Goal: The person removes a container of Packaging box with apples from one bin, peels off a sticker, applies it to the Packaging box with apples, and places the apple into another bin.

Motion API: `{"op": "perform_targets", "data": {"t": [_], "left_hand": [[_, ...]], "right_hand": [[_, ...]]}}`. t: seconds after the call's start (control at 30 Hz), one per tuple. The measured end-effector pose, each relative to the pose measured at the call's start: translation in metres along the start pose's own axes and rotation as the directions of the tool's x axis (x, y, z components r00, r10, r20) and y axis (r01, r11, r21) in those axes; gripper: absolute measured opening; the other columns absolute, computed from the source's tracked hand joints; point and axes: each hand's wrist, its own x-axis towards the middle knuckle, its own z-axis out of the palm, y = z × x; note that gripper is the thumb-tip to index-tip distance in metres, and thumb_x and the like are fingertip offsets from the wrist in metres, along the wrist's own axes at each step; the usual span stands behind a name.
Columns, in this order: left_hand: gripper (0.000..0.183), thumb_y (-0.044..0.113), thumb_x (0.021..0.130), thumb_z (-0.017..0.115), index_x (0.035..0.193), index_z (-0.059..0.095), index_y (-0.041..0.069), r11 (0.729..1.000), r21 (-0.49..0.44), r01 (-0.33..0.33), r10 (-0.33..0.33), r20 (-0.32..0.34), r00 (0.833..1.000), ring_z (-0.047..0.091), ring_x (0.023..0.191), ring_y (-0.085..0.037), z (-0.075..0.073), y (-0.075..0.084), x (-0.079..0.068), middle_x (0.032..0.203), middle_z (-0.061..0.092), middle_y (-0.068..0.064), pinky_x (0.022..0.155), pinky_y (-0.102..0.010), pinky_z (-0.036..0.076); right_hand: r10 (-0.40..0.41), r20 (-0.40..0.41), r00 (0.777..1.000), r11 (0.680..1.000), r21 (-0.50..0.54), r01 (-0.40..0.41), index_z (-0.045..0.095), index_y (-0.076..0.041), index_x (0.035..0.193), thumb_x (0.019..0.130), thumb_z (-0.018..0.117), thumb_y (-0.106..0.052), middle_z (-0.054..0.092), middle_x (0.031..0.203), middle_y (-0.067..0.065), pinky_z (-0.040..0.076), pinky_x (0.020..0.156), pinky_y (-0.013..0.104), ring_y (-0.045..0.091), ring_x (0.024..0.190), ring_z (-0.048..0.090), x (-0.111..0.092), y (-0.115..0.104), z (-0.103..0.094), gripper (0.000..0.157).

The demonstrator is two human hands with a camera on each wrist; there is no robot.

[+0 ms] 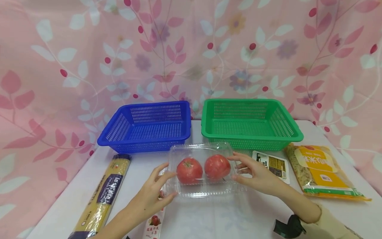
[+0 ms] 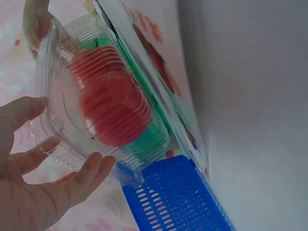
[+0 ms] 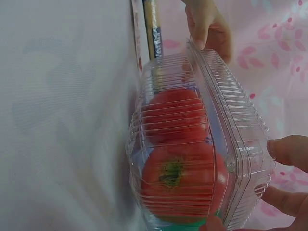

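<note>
Two red tomatoes, one on the left and one on the right, sit side by side in a clear plastic clamshell box. The box looks raised above the white table, in front of the baskets. My left hand holds its left end, thumb at the near corner and fingers along the side. At the opposite end my right hand grips the box edge between thumb and fingers. The right wrist view shows a green stem scar on the nearer tomato. Its lid looks closed.
Behind stand a blue basket and a green basket. A spaghetti pack lies at left, a flat printed strip with fruit pictures below my left hand. At right are a dark-labelled packet and a yellow pasta bag.
</note>
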Motion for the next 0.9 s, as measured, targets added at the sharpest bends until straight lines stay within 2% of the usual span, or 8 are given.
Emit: {"op": "perform_targets", "data": {"t": [0.13,0.27,0.37,0.53,0.67,0.77,0.83,0.9], "left_hand": [[0.053,0.016,0.072,0.078,0.120,0.056,0.011,1.000,0.001,-0.005,0.005,0.048,0.999,0.059,0.099,-0.030,0.003,-0.001,0.001,0.136,0.035,-0.017,0.067,-0.028,0.054],[0.051,0.018,0.073,0.077,0.120,0.056,0.012,0.999,0.032,-0.025,0.022,0.070,0.997,0.058,0.101,-0.029,0.005,-0.001,0.002,0.137,0.035,-0.015,0.072,-0.031,0.053],[0.051,0.018,0.075,0.076,0.121,0.055,0.012,1.000,0.018,-0.008,0.006,0.109,0.994,0.057,0.100,-0.028,0.005,-0.001,0.002,0.138,0.032,-0.016,0.069,-0.027,0.053],[0.050,0.018,0.081,0.071,0.126,0.049,0.013,0.999,0.022,0.031,-0.034,0.194,0.980,0.059,0.083,-0.021,0.004,-0.001,0.002,0.142,0.026,-0.014,0.059,-0.018,0.049],[0.049,0.023,0.083,0.068,0.128,0.048,0.015,0.997,0.078,0.028,-0.045,0.218,0.975,0.057,0.070,-0.011,0.001,-0.001,0.001,0.144,0.025,-0.011,0.058,-0.019,0.048],[0.050,0.030,0.086,0.064,0.131,0.046,0.021,0.992,0.117,0.042,-0.072,0.269,0.961,0.054,0.069,-0.003,-0.002,-0.003,0.001,0.146,0.024,-0.008,0.058,-0.019,0.048],[0.052,0.033,0.088,0.061,0.135,0.042,0.026,0.991,0.120,0.060,-0.097,0.324,0.941,0.052,0.069,0.000,-0.005,-0.005,0.001,0.149,0.020,-0.005,0.058,-0.020,0.047],[0.054,0.035,0.089,0.059,0.138,0.037,0.032,0.991,0.099,0.086,-0.118,0.384,0.916,0.056,0.076,-0.003,-0.010,-0.009,0.002,0.151,0.015,-0.002,0.061,-0.023,0.049]], "right_hand": [[-0.005,0.008,1.000,1.000,0.016,0.004,0.047,-0.006,0.131,0.085,0.066,-0.019,0.031,0.140,0.024,0.048,0.084,0.040,0.035,0.105,0.053,-0.002,0.003,0.000,0.051],[-0.013,0.010,1.000,1.000,0.026,0.013,0.047,-0.004,0.130,0.086,0.065,-0.017,0.030,0.140,0.027,0.048,0.085,0.041,0.035,0.106,0.053,-0.003,0.007,0.001,0.049],[-0.019,0.006,1.000,1.000,0.023,0.019,0.047,-0.004,0.130,0.086,0.065,-0.017,0.031,0.139,0.027,0.048,0.084,0.040,0.035,0.105,0.053,-0.003,0.010,0.002,0.049],[-0.029,0.003,1.000,1.000,0.011,0.029,0.048,-0.004,0.129,0.085,0.066,-0.018,0.033,0.137,0.026,0.049,0.082,0.040,0.034,0.103,0.054,-0.003,0.012,0.004,0.050],[-0.029,0.014,0.999,1.000,-0.009,0.029,0.047,-0.004,0.129,0.085,0.066,-0.019,0.032,0.138,0.025,0.050,0.081,0.040,0.033,0.103,0.055,-0.003,0.013,0.004,0.050],[-0.048,0.014,0.999,0.998,-0.043,0.049,0.049,-0.006,0.129,0.086,0.065,-0.019,0.032,0.137,0.025,0.050,0.081,0.042,0.034,0.103,0.055,-0.002,0.014,0.004,0.048],[-0.062,0.004,0.998,0.995,-0.078,0.062,0.050,-0.007,0.128,0.086,0.065,-0.020,0.034,0.137,0.024,0.050,0.080,0.044,0.035,0.103,0.055,-0.003,0.015,0.005,0.046],[-0.071,-0.013,0.997,0.991,-0.117,0.069,0.052,-0.009,0.127,0.086,0.064,-0.020,0.035,0.137,0.023,0.049,0.080,0.047,0.035,0.105,0.054,-0.003,0.015,0.005,0.044]]}}
